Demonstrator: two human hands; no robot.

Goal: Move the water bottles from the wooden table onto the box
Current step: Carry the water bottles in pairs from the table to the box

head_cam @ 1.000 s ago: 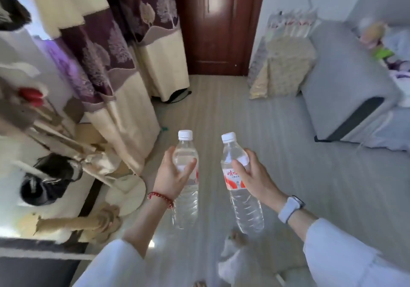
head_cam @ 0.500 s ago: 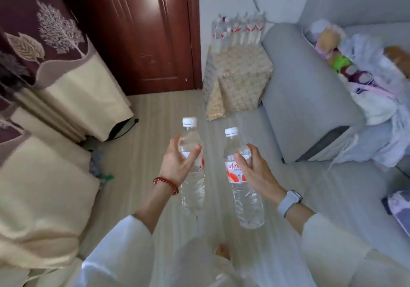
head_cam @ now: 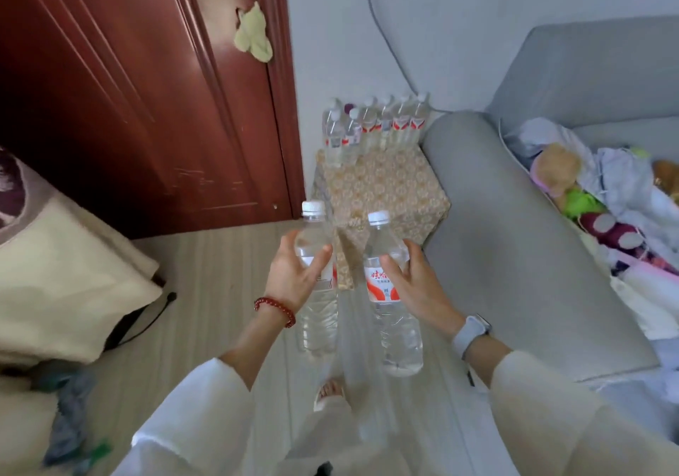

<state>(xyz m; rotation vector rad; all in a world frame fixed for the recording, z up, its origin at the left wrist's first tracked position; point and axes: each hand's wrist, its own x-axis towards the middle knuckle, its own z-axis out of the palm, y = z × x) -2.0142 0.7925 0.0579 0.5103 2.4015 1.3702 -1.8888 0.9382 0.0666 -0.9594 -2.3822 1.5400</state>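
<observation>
My left hand (head_cam: 294,273) grips a clear water bottle (head_cam: 319,313) with a white cap, held upright above the floor. My right hand (head_cam: 415,284) grips a second water bottle (head_cam: 395,328) with a red and white label, also upright. Just beyond them stands the box (head_cam: 389,188), covered in a gold patterned cloth, between the door and the sofa arm. Several water bottles (head_cam: 374,126) stand in a row along the box's far edge by the wall. The wooden table is out of view.
A dark red door (head_cam: 139,89) is at the left. A grey sofa (head_cam: 514,240) fills the right, with toys and clothes (head_cam: 606,211) on its seat. Cream curtain fabric (head_cam: 62,277) hangs at the left. My foot (head_cam: 329,391) is on the pale plank floor.
The view has turned right and moved closer to the box, which is now just ahead of the bottles. Both hands still hold their bottles in the same way.
</observation>
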